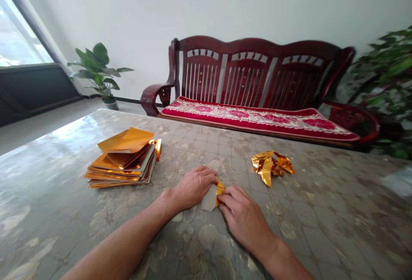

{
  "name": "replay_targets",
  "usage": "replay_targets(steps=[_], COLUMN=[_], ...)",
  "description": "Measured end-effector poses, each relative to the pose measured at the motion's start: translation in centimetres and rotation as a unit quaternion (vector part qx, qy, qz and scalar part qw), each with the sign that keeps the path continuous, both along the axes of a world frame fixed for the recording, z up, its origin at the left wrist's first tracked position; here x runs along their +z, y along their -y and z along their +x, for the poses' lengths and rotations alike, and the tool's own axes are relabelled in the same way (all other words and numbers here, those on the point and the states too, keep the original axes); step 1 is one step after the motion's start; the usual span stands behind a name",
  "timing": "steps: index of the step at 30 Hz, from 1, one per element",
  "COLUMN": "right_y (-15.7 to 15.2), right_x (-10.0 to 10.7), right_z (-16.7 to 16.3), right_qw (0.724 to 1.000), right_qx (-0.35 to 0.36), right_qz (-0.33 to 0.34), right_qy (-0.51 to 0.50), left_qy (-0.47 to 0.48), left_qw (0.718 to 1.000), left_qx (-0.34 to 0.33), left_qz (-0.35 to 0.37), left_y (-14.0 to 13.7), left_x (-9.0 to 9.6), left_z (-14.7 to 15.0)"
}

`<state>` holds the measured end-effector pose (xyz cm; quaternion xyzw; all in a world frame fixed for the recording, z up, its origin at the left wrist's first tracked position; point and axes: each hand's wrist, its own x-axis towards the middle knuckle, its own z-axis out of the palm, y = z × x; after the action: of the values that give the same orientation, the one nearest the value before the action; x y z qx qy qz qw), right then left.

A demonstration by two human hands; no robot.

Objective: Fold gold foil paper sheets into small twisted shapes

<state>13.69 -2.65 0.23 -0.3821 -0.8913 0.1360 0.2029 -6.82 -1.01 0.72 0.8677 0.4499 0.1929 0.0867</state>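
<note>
Between the left hand, its grip unclear, and pinching right hand, gold-foil paper seems mid-fold; creasing needs firm pressure.

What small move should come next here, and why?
Probably press the gold flap flatter with the right hand while the left hand steadies the foil paper: the flap seems slightly raised beside the exposed grey side, and both hands already touch the sheet.

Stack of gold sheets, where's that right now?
In the head view, the stack of gold sheets sits on the table, left of and beyond the left hand.
</note>
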Motion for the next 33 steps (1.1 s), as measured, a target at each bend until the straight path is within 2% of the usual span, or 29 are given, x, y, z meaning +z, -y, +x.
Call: replay_targets(steps=[4, 7, 13, 21, 29, 33], right_y=[-0.7, -0.8, 0.5, 1.2, 0.3, 0.3], right_x=[-0.4, -0.8, -0.7, 0.2, 0.8, 1.0], right_z=[-0.4, -0.6, -0.7, -0.7, 0.2, 0.2], right_qw=[0.997, 0.995, 0.995, 0.993, 0.995, 0.995], right_qx=[-0.051, -0.085, -0.036, -0.032, -0.051, -0.061], right_qz=[-0.04, -0.015, 0.071, 0.06, 0.049, 0.032], right_qy=[-0.047, -0.045, 0.06, 0.094, 0.075, 0.071], left_qy=[-0.014, -0.02, -0.013, 0.003, 0.048, 0.021], left_qw=[1.0, 1.0, 0.999, 0.998, 0.996, 0.999], left_qx=[0.006, 0.023, 0.034, -0.033, 0.028, 0.017], left_qz=[0.005, -0.002, -0.021, -0.062, -0.073, -0.044], left_y=[0.0, 0.0, -0.1, -0.8, -0.8, -1.8], left_x=[0.3, 0.2, -0.1, 0.6, -0.3, -0.2], left_z=[0.0, 0.0, -0.4, -1.8, -1.0, -0.7])
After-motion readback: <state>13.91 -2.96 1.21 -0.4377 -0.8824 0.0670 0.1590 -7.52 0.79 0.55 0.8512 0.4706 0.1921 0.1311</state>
